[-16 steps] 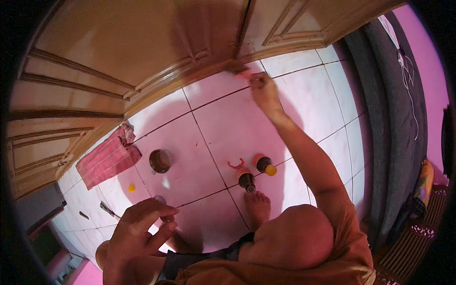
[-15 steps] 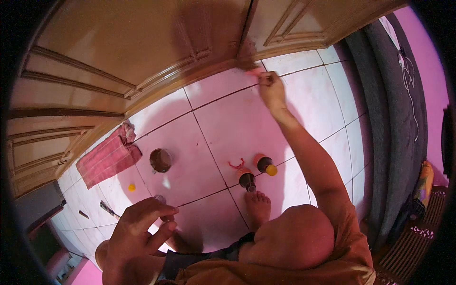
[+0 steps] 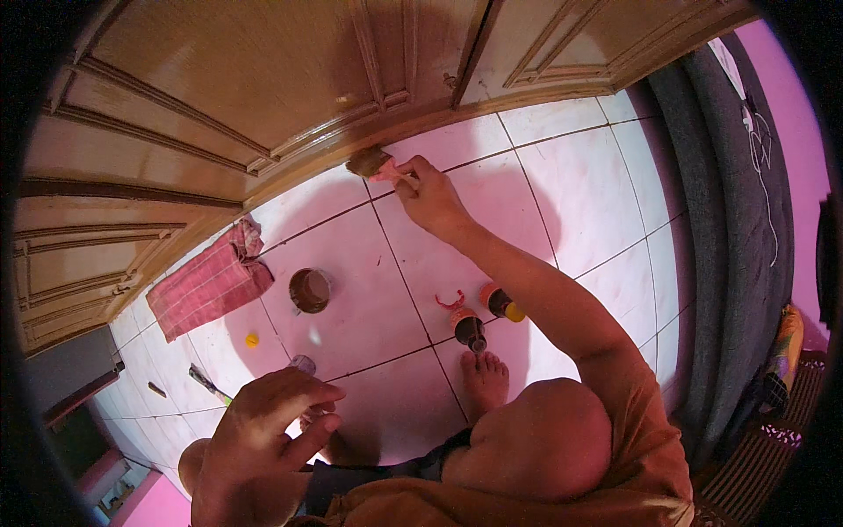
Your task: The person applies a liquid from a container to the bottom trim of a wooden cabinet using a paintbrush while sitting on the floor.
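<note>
My right hand (image 3: 430, 198) is closed around the handle of a paintbrush (image 3: 373, 165), its dark bristles close to the bottom edge of the wooden panelled door (image 3: 290, 114). Bent in front of my left side, my left hand (image 3: 272, 430) has its thumb and fingers apart, with nothing visible between them. On the tiles stands a cup of brown liquid (image 3: 310, 290). Near my foot are an uncapped dark bottle (image 3: 469, 330) and a second dark bottle with a yellow cap (image 3: 505, 303), partly hidden by my forearm.
A red checked cloth (image 3: 211, 290) lies along the door's foot. Around the floor are a loose yellow cap (image 3: 252, 340), a torn red plastic strip (image 3: 450, 300), a small clear container (image 3: 303, 363) and a flat tool (image 3: 209, 383). A dark grey sofa-like piece (image 3: 729, 220) borders the right.
My right hand has swept the paintbrush leftward along the door's bottom edge, and my forearm now covers part of the yellow-capped bottle. My left hand has stayed nearly in place.
</note>
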### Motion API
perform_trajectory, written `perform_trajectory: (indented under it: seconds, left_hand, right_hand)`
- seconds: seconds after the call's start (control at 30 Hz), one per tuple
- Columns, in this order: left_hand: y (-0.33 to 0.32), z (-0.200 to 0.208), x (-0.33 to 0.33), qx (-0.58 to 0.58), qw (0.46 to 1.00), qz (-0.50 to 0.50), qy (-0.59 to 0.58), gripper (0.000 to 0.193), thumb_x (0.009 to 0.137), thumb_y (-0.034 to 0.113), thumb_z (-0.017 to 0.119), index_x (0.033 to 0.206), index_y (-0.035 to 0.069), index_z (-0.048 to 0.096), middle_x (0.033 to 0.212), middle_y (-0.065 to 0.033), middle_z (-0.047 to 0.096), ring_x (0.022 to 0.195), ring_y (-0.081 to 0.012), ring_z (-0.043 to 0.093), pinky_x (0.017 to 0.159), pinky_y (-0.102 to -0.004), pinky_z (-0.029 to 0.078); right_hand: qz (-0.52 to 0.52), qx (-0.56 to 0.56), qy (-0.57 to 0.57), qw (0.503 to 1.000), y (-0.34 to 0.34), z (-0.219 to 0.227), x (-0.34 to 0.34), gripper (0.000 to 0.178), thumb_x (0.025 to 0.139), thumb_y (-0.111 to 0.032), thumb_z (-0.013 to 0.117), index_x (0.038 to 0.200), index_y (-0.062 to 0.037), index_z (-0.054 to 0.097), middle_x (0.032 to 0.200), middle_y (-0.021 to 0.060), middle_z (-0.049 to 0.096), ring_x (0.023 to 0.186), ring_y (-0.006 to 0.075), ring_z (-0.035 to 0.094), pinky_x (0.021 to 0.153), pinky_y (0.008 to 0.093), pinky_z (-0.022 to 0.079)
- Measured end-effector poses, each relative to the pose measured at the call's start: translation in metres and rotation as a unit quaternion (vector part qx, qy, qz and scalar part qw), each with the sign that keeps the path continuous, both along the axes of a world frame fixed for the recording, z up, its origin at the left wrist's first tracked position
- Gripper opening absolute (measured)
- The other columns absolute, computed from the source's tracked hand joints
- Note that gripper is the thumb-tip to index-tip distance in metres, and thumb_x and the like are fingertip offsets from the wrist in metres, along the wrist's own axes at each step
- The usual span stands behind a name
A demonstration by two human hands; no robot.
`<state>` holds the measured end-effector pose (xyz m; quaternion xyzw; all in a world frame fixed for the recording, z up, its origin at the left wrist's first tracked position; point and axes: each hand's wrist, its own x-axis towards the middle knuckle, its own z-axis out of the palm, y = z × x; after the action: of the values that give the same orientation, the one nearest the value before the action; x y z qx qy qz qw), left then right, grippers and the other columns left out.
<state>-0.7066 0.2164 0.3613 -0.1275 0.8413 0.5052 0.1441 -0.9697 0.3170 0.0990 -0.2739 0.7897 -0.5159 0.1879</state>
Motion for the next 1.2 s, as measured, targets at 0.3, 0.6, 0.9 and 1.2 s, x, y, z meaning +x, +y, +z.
perform_trajectory:
  seconds: [0.3,0.6,0.9,1.2]
  left_hand:
    - [0.001,0.01,0.023,-0.074,0.997,0.007,0.037,0.028,0.077,0.003,0.077,0.103,0.004,0.066,0.083,-0.0117,0.066,0.073,-0.0253,0.068,0.066,-0.0345,0.054]
    - [-0.001,-0.01,0.0,-0.01,0.999,-0.025,0.021,0.028,0.078,-0.007,0.07,0.105,0.002,0.064,0.088,-0.0143,0.068,0.081,-0.026,0.069,0.072,-0.0363,0.052]
    - [-0.003,-0.019,-0.006,-0.059,0.995,-0.071,0.023,0.031,0.08,0.003,0.074,0.11,0.004,0.064,0.092,-0.0124,0.067,0.078,-0.0251,0.069,0.07,-0.0341,0.054]
    - [0.0,-0.032,-0.017,-0.048,0.995,-0.082,-0.001,0.028,0.084,0.004,0.072,0.11,0.004,0.064,0.09,-0.0113,0.067,0.077,-0.024,0.067,0.069,-0.0341,0.054]
  right_hand:
    - [-0.223,0.007,0.078,0.972,0.086,-0.043,-0.109,0.026,0.097,-0.023,0.055,0.102,0.0026,0.058,0.095,0.0259,0.068,0.093,0.0449,0.066,0.079,0.0472,0.052]
    - [-0.237,0.092,0.138,0.957,0.076,-0.025,-0.102,0.024,0.097,-0.022,0.057,0.102,0.0009,0.058,0.085,0.0256,0.068,0.082,0.0421,0.067,0.07,0.0448,0.053]
    - [-0.159,0.021,0.059,0.985,0.089,-0.015,-0.116,0.014,0.089,-0.013,0.06,0.097,-0.001,0.063,0.088,0.0247,0.069,0.09,0.0402,0.068,0.078,0.0456,0.053]
    - [-0.338,0.109,0.122,0.927,0.14,0.014,-0.178,0.019,0.092,-0.017,0.06,0.095,0.0014,0.061,0.094,0.0236,0.071,0.091,0.0434,0.067,0.077,0.0479,0.053]
